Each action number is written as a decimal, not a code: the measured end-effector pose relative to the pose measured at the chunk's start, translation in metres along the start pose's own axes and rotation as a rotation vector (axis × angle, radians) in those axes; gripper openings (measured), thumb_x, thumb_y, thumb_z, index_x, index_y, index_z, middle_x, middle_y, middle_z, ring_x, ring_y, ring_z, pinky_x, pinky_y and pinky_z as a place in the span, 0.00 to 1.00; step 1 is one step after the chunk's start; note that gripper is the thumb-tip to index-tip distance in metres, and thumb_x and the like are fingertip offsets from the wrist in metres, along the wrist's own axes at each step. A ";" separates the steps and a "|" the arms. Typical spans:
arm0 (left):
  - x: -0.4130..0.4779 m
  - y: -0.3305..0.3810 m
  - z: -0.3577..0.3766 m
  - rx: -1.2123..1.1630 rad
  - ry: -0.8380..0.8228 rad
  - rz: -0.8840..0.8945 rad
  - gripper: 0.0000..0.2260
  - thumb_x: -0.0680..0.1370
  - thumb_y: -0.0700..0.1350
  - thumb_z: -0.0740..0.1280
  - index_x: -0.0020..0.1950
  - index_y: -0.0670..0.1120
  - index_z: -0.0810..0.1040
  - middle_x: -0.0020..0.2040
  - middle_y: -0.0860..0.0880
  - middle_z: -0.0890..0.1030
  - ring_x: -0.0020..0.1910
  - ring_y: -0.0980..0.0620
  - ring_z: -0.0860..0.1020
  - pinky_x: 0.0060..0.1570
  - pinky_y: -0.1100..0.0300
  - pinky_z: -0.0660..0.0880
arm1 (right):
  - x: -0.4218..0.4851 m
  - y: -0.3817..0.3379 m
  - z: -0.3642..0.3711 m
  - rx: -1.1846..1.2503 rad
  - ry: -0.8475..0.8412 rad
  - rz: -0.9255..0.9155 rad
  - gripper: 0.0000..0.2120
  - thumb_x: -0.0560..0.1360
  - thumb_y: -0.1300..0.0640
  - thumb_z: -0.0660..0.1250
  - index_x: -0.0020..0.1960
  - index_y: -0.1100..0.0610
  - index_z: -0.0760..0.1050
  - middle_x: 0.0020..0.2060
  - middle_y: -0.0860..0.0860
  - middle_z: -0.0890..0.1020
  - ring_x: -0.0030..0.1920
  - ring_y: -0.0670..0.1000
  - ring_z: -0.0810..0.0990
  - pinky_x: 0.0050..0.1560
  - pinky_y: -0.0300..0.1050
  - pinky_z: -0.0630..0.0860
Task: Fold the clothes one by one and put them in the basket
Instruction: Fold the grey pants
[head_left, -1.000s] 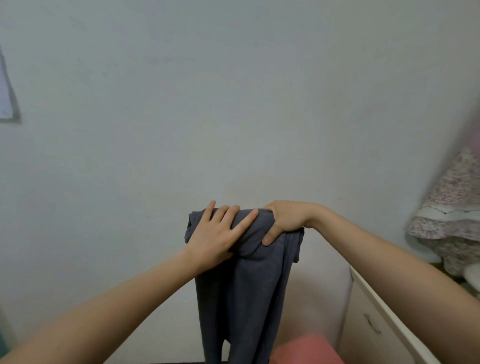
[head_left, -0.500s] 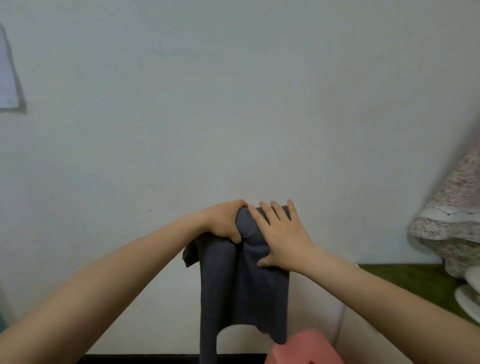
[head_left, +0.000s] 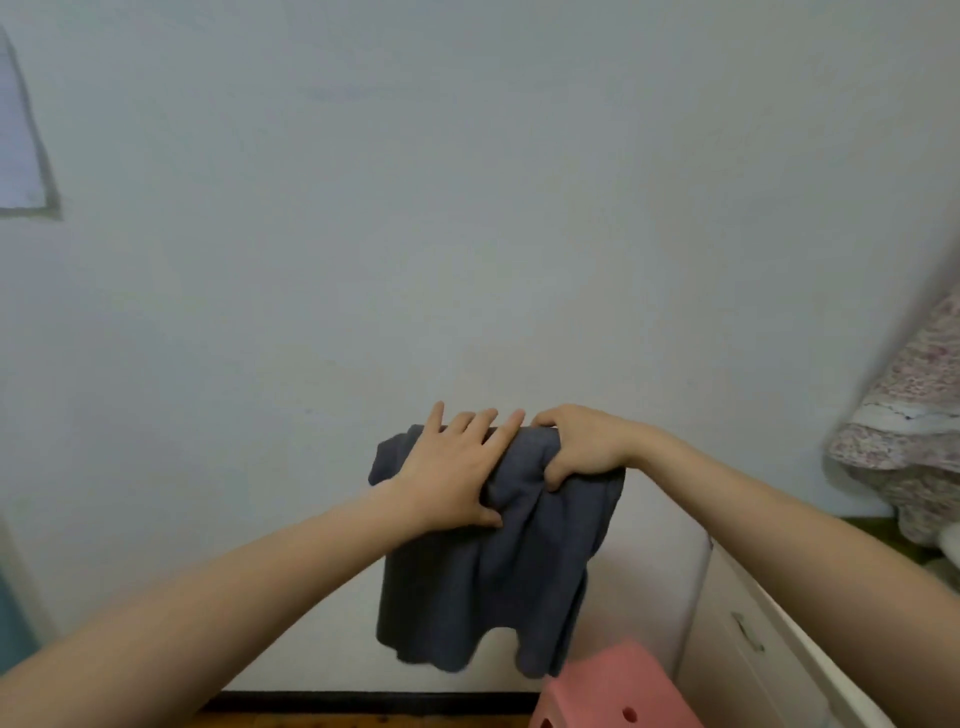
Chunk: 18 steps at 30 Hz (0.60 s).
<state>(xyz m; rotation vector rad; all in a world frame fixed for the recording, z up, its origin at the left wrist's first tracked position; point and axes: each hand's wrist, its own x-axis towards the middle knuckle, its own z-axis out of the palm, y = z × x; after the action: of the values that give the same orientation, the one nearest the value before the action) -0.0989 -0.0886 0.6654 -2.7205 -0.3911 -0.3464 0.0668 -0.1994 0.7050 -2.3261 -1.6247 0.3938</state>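
Observation:
A dark grey garment (head_left: 483, 582) hangs folded in mid-air in front of a pale wall. My right hand (head_left: 582, 447) grips its top edge at the right, fingers curled round the bunched cloth. My left hand (head_left: 452, 473) lies flat on the cloth's upper left with fingers straight and spread, pressing it. The garment's lower end dangles short above a pink thing. No basket shows in view.
A pink plastic stool (head_left: 613, 691) stands at the bottom right, below the garment. A white cabinet (head_left: 748, 644) with a drawer handle runs along the right. Floral fabric (head_left: 904, 447) hangs at the far right edge. A paper (head_left: 18, 145) is stuck on the wall at left.
The hands swapped roles: half a second ago the left gripped the top and the right lay flat. The hanging part is shorter, folded up once more.

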 end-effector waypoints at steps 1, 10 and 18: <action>-0.004 -0.003 0.003 0.031 0.048 0.008 0.52 0.67 0.66 0.69 0.78 0.52 0.38 0.77 0.44 0.56 0.74 0.42 0.59 0.72 0.36 0.49 | 0.001 0.002 -0.003 0.087 -0.057 -0.012 0.20 0.62 0.55 0.76 0.53 0.51 0.77 0.46 0.50 0.83 0.47 0.52 0.83 0.50 0.54 0.81; -0.003 -0.012 0.014 -0.009 0.089 0.010 0.30 0.72 0.49 0.66 0.72 0.51 0.58 0.53 0.47 0.75 0.49 0.43 0.76 0.50 0.48 0.72 | 0.013 0.006 0.002 0.110 -0.239 -0.020 0.24 0.66 0.54 0.74 0.61 0.50 0.75 0.55 0.48 0.82 0.56 0.52 0.81 0.58 0.50 0.78; 0.023 -0.039 -0.003 -0.489 -0.376 -0.142 0.29 0.64 0.48 0.77 0.62 0.50 0.70 0.55 0.52 0.78 0.53 0.49 0.77 0.50 0.54 0.75 | -0.018 -0.017 0.072 -0.550 0.159 -0.070 0.58 0.63 0.29 0.67 0.78 0.50 0.38 0.77 0.57 0.54 0.75 0.61 0.54 0.73 0.65 0.48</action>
<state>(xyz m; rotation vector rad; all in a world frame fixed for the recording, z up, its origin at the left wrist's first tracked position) -0.0902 -0.0492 0.6872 -3.2528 -0.6803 0.0521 0.0192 -0.2062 0.6453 -2.5738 -1.9060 -0.2884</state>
